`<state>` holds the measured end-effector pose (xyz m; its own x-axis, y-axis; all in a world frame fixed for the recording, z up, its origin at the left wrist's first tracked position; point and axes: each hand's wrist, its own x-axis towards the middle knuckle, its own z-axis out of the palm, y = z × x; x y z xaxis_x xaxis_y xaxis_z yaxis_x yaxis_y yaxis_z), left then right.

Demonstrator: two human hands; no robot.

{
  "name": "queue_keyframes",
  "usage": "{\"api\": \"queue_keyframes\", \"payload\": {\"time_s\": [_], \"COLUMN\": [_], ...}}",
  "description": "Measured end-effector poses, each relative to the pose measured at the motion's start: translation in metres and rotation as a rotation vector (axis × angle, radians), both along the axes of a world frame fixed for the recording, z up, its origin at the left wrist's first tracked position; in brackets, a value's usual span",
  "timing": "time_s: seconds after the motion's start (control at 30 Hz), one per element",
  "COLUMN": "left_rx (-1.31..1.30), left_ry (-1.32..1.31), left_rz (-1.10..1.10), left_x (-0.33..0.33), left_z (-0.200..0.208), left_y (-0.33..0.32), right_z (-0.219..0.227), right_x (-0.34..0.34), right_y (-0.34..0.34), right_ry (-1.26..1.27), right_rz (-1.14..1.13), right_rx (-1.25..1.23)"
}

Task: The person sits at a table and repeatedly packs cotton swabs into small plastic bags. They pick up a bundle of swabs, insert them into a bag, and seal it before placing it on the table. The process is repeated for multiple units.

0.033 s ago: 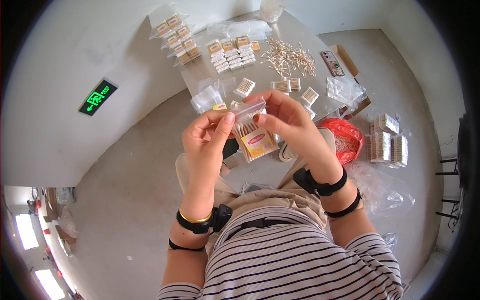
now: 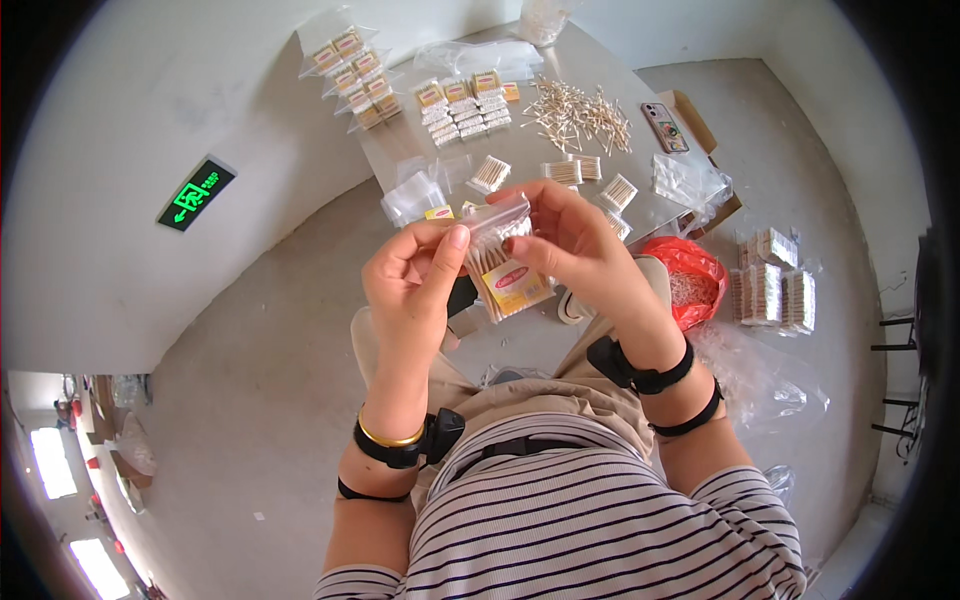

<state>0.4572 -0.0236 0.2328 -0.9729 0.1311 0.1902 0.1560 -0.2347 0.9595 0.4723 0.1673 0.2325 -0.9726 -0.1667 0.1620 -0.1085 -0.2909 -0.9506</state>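
A small clear zip bag of cotton swabs [image 2: 512,287] with a yellow label hangs between my hands, above my lap and in front of the table's near edge. My left hand [image 2: 412,278] is closed on its upper left corner, thumb on top. My right hand [image 2: 578,238] pinches the bag's right side near the top, its thumb across the front and its fingers behind. White swab tips show through the plastic above the label. The fingertips behind the bag are hidden.
On the grey table [image 2: 610,75] lie a heap of loose swabs [image 2: 577,115], stacked swab packs [image 2: 463,108], small bundles [image 2: 562,173], empty clear bags [image 2: 412,198] and a phone [image 2: 665,127]. A red bag of swabs [image 2: 688,280] and more bundles [image 2: 765,290] stand on the right.
My right thumb has shifted slightly up and left over the bag's front, and the swab tips show more plainly. My left hand keeps its hold.
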Motion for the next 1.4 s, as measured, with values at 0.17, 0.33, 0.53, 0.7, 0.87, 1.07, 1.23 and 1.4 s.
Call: {"api": "queue_keyframes", "payload": {"time_s": [0.17,0.33,0.53,0.7,0.87,1.07,1.23,1.4], "left_rx": [-0.223,-0.212,-0.25,-0.313,-0.225,-0.327,-0.489,-0.521], "left_ry": [0.25,0.121,0.112,0.142,0.08,0.13,0.296,0.439], "left_rz": [0.1,0.044,-0.124,-0.156,-0.166,-0.065,0.092,0.231], "left_x": [0.009,0.016,0.018,0.019,0.02,0.023,0.034,0.035], "left_z": [0.009,0.02,0.026,0.032,0.034,0.043,0.045,0.041], "left_y": [0.003,-0.002,-0.01,-0.01,-0.013,-0.007,-0.002,0.003], "right_z": [0.0,0.008,0.018,0.024,0.03,0.047,0.058,0.063], "right_x": [0.009,0.015,0.02,0.025,0.025,0.025,0.026,0.023], "right_y": [-0.01,-0.009,-0.011,-0.01,-0.008,-0.004,-0.007,-0.01], "right_ry": [0.169,0.138,0.197,0.293,0.368,0.55,0.512,0.536], "right_rz": [-0.146,-0.129,-0.172,-0.218,-0.22,-0.275,-0.24,-0.237], "right_rx": [0.217,0.26,0.31,0.381,0.403,0.697,0.726,0.693]}}
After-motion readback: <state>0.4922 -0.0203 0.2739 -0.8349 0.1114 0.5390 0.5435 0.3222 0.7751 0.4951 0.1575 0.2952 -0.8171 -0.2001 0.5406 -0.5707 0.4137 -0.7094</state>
